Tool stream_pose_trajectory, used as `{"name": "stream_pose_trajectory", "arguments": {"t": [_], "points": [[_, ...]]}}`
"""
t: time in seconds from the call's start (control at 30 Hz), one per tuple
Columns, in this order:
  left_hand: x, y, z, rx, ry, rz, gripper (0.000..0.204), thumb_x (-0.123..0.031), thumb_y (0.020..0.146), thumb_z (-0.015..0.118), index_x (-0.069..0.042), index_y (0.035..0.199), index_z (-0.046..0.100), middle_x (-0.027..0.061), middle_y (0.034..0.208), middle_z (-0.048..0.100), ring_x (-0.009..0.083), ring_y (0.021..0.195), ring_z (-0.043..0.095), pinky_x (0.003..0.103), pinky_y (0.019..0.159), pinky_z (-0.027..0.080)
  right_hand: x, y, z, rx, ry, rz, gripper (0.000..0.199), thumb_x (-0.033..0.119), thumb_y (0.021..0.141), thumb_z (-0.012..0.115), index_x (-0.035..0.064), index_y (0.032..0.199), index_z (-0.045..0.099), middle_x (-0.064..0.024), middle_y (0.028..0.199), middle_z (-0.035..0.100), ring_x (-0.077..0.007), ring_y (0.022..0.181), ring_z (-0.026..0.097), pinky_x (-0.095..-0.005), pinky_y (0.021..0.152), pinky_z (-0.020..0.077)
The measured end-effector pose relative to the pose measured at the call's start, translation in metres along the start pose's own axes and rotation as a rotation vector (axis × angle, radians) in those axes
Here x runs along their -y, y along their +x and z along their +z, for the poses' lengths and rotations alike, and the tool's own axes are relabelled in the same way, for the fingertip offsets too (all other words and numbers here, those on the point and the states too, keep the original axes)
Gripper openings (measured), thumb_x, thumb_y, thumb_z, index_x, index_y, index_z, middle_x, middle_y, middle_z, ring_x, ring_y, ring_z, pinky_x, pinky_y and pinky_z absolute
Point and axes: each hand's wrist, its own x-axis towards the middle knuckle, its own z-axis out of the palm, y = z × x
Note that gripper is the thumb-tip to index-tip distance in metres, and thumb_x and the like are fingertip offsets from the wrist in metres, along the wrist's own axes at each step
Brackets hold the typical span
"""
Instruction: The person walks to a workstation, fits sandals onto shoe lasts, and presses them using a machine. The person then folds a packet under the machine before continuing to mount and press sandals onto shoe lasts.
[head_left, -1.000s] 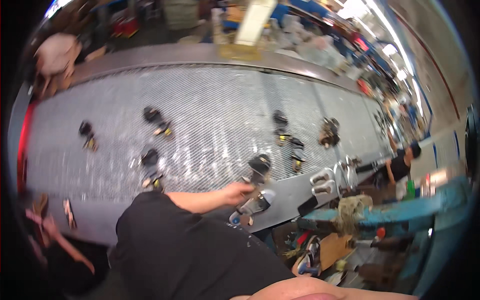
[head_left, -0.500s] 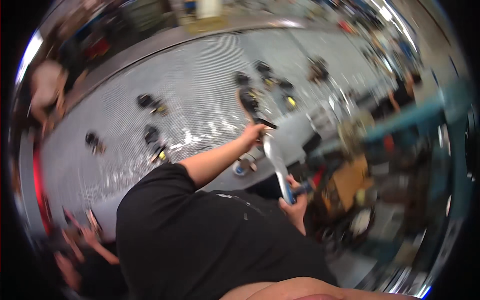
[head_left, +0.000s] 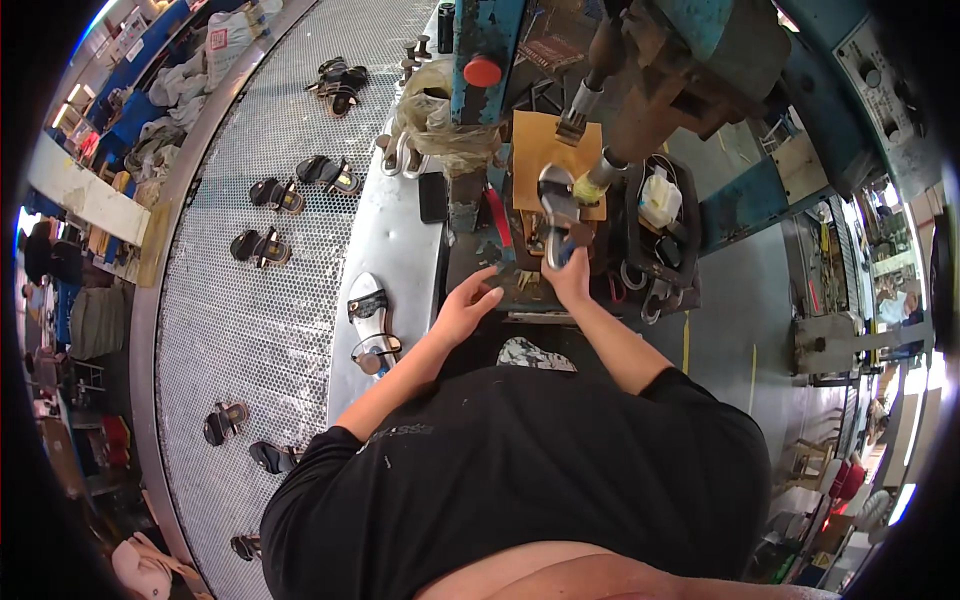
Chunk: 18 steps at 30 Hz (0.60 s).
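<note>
My right hand [head_left: 570, 277] grips a sandal [head_left: 560, 204] by its heel end, holding it out below the machine's metal rods. The sandal has a dark strap and a pale sole, with its toe pointing away from me. My left hand [head_left: 467, 308] is open beside the front of the machine's work surface, fingers apart and nothing in them. A second sandal [head_left: 370, 318], with a silvery insole and black straps, lies on the metal ledge [head_left: 388, 235] to the left of my left forearm.
Several black sandals [head_left: 262, 248] sit on the perforated belt [head_left: 290, 330] at left. The teal machine [head_left: 730, 60] overhangs the work area, with a tan board [head_left: 530, 150] behind the held sandal. A black tray [head_left: 672, 225] stands right. A dark phone [head_left: 433, 198] lies on the ledge.
The view has swung right from the belt to the machine. Both hands were on a strapped, pale shoe in the blurred earlier frame; now only my right hand holds a sandal.
</note>
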Motion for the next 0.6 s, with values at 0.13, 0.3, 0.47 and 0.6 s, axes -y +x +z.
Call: {"name": "stream_pose_trajectory", "arguments": {"t": [0.13,0.3,0.47,0.6], "points": [[-0.017,-0.039,-0.018,-0.006,0.046,-0.261,0.045,-0.019,0.089,0.065,-0.001,0.127,0.049,0.0033,0.088,0.061,0.0088,0.081,0.056,0.026,0.072,0.048,-0.045,0.055,0.033,0.057,-0.140,0.131,0.062,0.028,0.065,0.081,-0.0067,0.105,0.048,-0.0270,0.102,0.052,-0.0443,0.098,0.051,-0.0459,0.086,0.0410],[0.031,-0.126,-0.045,-0.445,0.175,-0.184,0.036,-0.013,0.081,0.071,-0.002,0.114,0.061,0.0065,0.098,0.065,0.0109,0.087,0.062,0.028,0.078,0.051,-0.026,0.055,0.014,0.016,-0.045,0.063,0.064,0.032,0.067,0.080,-0.0055,0.111,0.052,-0.0262,0.106,0.055,-0.0422,0.102,0.052,-0.0454,0.089,0.0407],[0.071,-0.223,-0.105,-1.018,0.304,-0.139,0.029,-0.004,0.075,0.068,-0.004,0.104,0.064,0.0043,0.079,0.063,0.0110,0.072,0.060,0.028,0.067,0.051,-0.015,0.035,0.016,-0.168,-0.212,0.264,0.078,0.036,0.079,0.070,-0.0103,0.132,0.036,-0.0294,0.130,0.045,-0.0411,0.122,0.043,-0.0444,0.102,0.0354],[0.131,-0.328,-0.234,-1.106,0.998,-0.333,0.057,-0.010,0.064,0.075,-0.004,0.117,0.055,0.0183,0.115,0.056,0.0319,0.110,0.053,0.040,0.095,0.043,0.010,0.041,0.009,-0.022,-0.326,0.284,0.081,0.040,0.082,0.067,-0.0110,0.135,0.033,-0.0295,0.134,0.041,-0.0406,0.126,0.040,-0.0437,0.105,0.0335]]}}
